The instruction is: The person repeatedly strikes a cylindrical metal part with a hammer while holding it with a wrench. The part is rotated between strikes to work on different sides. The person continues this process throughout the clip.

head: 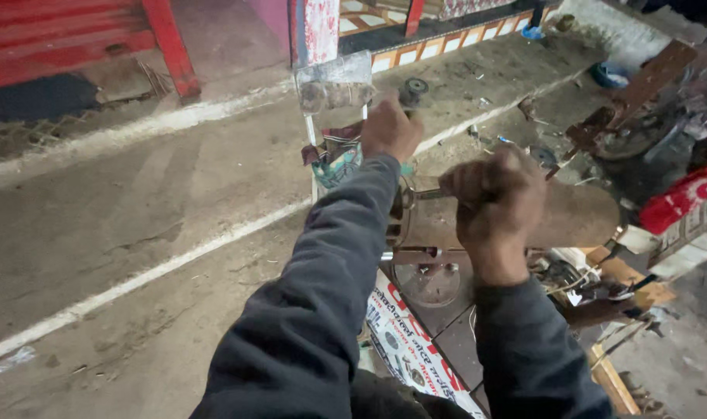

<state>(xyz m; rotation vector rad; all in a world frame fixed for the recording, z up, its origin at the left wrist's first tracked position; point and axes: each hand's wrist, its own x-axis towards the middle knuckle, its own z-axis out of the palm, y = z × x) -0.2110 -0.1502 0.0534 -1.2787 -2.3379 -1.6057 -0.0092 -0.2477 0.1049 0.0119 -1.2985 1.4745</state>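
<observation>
My left hand [390, 128] is raised and closed around the handle of a hammer [334, 87], whose big grey metal head sticks out to the left above the road. My right hand [497, 203] is clenched in a fist on a thin metal tool that points left against the end of a long dusty brown metal cylinder [578, 213]. The cylinder lies across a cluttered workbench. Both arms wear dark grey sleeves. The part of the tool inside my right fist is hidden.
A concrete road with white painted lines [159, 268] fills the left. A colourful cloth [338, 159] hangs below the hammer. A round metal disc [427, 279], a printed sign board [407, 341], a red part [683, 198] and scrap metal [640, 116] crowd the right side.
</observation>
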